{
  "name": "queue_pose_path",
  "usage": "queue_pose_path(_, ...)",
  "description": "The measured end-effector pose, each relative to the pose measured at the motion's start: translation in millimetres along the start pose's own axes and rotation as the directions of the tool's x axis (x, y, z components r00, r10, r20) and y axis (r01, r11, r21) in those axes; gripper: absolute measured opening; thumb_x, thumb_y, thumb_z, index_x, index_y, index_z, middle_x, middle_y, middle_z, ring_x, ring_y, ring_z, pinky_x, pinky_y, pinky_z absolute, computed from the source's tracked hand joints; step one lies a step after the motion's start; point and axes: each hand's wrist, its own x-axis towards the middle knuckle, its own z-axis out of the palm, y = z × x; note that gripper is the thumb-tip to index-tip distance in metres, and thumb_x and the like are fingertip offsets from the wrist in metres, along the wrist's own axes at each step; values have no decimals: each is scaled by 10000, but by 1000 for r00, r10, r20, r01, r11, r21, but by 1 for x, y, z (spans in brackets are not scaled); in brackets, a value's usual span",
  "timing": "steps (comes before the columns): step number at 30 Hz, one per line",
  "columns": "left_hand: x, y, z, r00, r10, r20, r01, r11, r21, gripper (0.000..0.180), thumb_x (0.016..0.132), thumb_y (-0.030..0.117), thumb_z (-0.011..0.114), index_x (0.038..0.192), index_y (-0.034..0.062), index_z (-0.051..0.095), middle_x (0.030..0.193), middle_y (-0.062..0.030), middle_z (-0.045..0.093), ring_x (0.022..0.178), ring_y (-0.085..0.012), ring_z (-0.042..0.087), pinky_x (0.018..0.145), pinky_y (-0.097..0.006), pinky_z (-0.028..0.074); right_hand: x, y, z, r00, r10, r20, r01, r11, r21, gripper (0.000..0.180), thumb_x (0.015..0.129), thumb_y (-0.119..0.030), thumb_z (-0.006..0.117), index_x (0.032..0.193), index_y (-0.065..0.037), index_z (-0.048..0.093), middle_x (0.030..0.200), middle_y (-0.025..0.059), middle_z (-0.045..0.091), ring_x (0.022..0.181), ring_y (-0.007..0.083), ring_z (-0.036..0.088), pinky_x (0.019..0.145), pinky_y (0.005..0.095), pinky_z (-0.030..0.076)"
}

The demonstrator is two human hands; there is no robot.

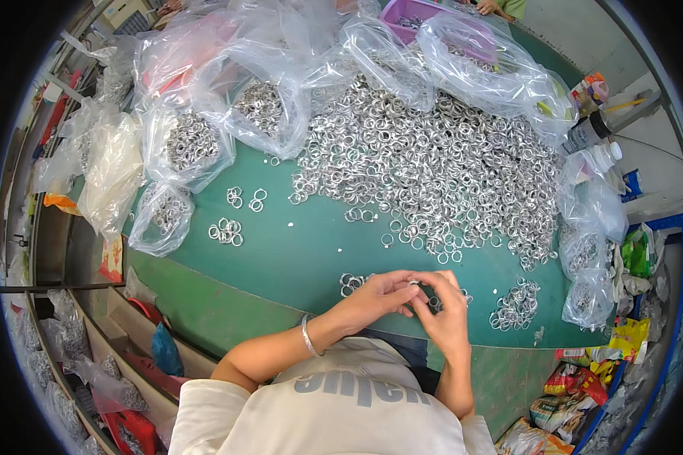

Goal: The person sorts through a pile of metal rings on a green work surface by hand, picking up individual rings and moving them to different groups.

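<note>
My left hand (pixel 383 297), with a silver bracelet at its wrist, meets my right hand (pixel 444 309) over the near edge of the green table. Fingertips of both are pinched together on a small silver metal ring (pixel 414 283), mostly hidden by the fingers. More rings (pixel 435 302) show below my right fingers; whether they are held or lie on the table I cannot tell. Beside my left hand lies a small group of rings (pixel 350 283). A loose pile of rings (pixel 514 305) sits to the right of my right hand.
A large heap of silver rings (pixel 440 163) covers the table's far middle. Small ring clusters (pixel 226 232) lie at left. Clear plastic bags of rings (pixel 192 144) line the left and far sides, near a purple basket (pixel 402 17). Another person's hand (pixel 487 7) shows at the far edge.
</note>
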Motion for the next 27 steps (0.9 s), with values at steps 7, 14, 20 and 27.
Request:
queue_pose_path(7, -19, 4, -35, 985, 45, -164, -52, 998, -37, 305, 978, 71, 484, 1257, -45, 525, 1106, -136, 638, 903, -148, 626, 735, -246, 493, 7, -15, 8, 999, 19, -26, -19, 1000, -7, 316, 742, 44, 698, 1050, -1, 648, 1098, 131, 608, 984, 283, 581, 861, 353, 462)
queue_pose_path(14, -56, 24, -76, 801, 343, -491, -313, 939, 146, 359, 986, 46, 438, 1329, -61, 444, 1214, -191, 593, 1056, -226, 623, 891, -307, 509, 2, -5, 17, 992, 125, 9, -125, 992, 4, 285, 795, 60, 642, 1075, 12, 617, 1000, 138, 632, 848, 233, 604, 788, 329, 477)
queue_pose_path(20, -79, 33, -109, 729, 312, -610, -315, 943, 106, 367, 980, 94, 493, 1301, -81, 468, 1197, -226, 604, 1066, -269, 636, 916, -317, 522, 5, -7, 27, 996, 83, 31, -82, 996, -21, 293, 805, 59, 618, 1094, 10, 612, 966, 115, 654, 826, 190, 605, 733, 289, 464)
queue_pose_path(27, -76, 32, -122, 660, 335, -672, -337, 932, 133, 264, 960, 110, 548, 1142, -77, 588, 1060, -209, 669, 949, -256, 682, 835, -301, 555, 3, -6, 29, 992, 105, 72, -105, 994, -9, 285, 800, 66, 613, 1080, 11, 615, 979, 113, 648, 824, 190, 598, 731, 288, 463)
